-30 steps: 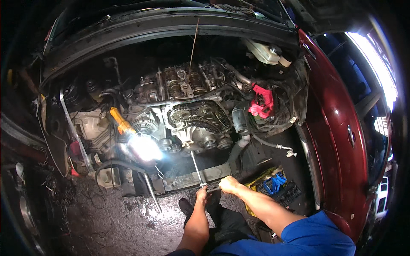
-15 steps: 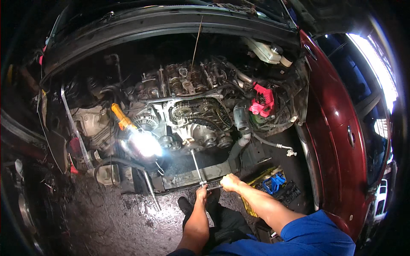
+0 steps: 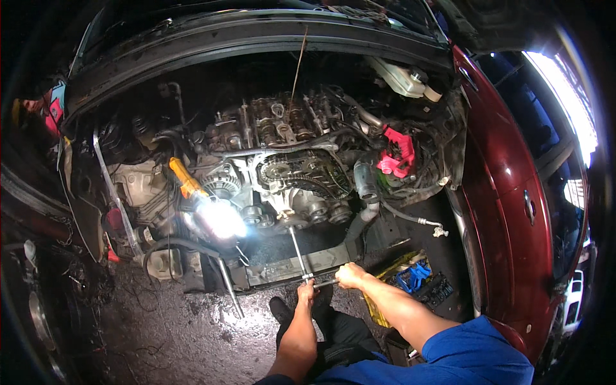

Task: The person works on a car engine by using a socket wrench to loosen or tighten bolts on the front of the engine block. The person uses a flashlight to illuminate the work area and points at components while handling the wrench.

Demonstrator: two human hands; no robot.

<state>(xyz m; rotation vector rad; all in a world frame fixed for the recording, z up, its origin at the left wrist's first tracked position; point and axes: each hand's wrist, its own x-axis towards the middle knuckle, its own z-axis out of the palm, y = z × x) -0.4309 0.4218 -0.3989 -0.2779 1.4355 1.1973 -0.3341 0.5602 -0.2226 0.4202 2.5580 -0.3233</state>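
Observation:
A long metal extension bar (image 3: 297, 250) runs from the round pulley (image 3: 290, 222) low on the opened engine (image 3: 282, 170) toward me. At its near end is a ratchet handle (image 3: 326, 283) set crosswise. My left hand (image 3: 306, 292) is closed around the joint where bar and handle meet. My right hand (image 3: 350, 275) grips the handle's outer end. Above the pulley, the timing chain (image 3: 301, 181) and its sprockets lie exposed. What joins the bar to the pulley is too small to make out.
A lit work lamp (image 3: 221, 219) with a yellow handle glares left of the bar. A metal pipe (image 3: 230, 287) sticks out toward the wet floor. Right are a yellow tool case (image 3: 378, 311), a blue item (image 3: 414, 277) and a red car door (image 3: 497, 173). Another person (image 3: 54, 109) stands far left.
The view has shifted slightly. Both hands keep their hold, and the handle has swung a little, showing more between them. More of the person at the far left shows now.

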